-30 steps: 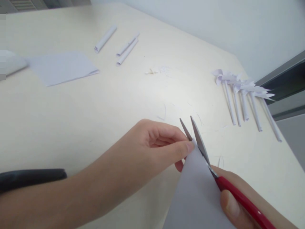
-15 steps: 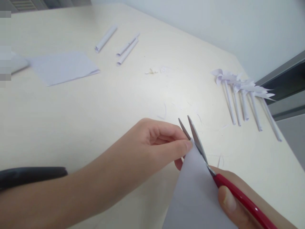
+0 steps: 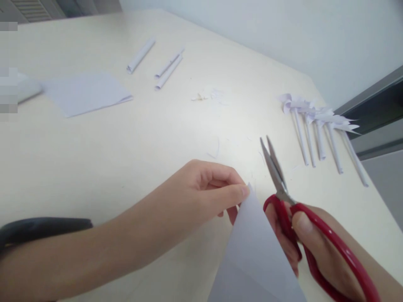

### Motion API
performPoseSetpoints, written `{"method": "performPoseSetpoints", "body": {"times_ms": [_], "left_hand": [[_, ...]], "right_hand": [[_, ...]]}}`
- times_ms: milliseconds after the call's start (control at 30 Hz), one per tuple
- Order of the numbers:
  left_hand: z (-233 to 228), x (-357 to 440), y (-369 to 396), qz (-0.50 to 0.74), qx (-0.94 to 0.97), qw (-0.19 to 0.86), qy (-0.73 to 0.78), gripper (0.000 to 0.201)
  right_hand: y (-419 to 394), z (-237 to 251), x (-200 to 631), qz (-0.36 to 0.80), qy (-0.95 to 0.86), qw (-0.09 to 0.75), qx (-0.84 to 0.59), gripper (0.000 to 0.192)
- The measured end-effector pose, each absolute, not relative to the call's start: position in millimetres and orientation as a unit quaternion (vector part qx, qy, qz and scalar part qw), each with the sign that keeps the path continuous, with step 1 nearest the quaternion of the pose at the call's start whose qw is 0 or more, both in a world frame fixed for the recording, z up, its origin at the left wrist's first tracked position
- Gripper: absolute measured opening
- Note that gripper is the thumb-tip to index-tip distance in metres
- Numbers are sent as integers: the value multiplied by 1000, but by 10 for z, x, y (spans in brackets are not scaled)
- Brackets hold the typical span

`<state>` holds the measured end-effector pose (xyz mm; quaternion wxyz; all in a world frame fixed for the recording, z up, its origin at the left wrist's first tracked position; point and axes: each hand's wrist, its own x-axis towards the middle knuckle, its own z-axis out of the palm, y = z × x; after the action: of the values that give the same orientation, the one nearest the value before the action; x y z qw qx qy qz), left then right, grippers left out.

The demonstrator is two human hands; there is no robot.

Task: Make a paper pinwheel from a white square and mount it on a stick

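The left hand (image 3: 208,188) holds the white paper sheet (image 3: 255,251) by its upper corner, the grip closed with the thumb tip and fingers pinched on the paper's point. The sheet extends from that pinch toward 5 o'clock and runs out of the lower edge of the view. The right hand (image 3: 311,247) lies just beside the sheet at its 3 o'clock side, its grip closed through the loops of the red-handled scissors (image 3: 283,197). The scissor blades point toward 11 o'clock, stand slightly apart at the tips, and are clear of the paper, to the right of the pinched corner. Both hands are above the cream counter (image 3: 126,147). At 1 o'clock from the scissors, a row of paper pinwheels (image 3: 317,130) on rolled stems lies near the counter's right edge. At 11 o'clock, well apart from the hands, lie three rolled paper tubes (image 3: 157,63) and a folded paper sheet (image 3: 85,92). Small paper scraps (image 3: 210,94) lie between the tubes and the pinwheels. A dark band (image 3: 44,228) sits on the left forearm.
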<state>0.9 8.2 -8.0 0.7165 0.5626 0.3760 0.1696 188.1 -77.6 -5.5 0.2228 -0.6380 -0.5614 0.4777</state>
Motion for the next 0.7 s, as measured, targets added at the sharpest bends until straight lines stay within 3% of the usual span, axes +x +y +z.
{"method": "performPoseSetpoints", "body": {"times_ms": [67, 200, 267, 367, 700], "left_hand": [[-48, 11, 99, 144, 566, 717, 381, 24], [-1, 0, 130, 107, 585, 702, 391, 11], [-4, -2, 137, 110, 599, 688, 394, 7], [-30, 11, 135, 154, 600, 682, 389, 10], [27, 38, 192, 222, 647, 628, 372, 6]], "right_hand": [[-706, -85, 2006, 424, -575, 207, -669, 41], [-586, -131, 2179, 149, -599, 42, -786, 22], [-560, -172, 2202, 70, -625, 33, -777, 16], [-551, -261, 2198, 40, -667, 85, -739, 7], [-619, -221, 2234, 118, -703, 182, -677, 20]]}}
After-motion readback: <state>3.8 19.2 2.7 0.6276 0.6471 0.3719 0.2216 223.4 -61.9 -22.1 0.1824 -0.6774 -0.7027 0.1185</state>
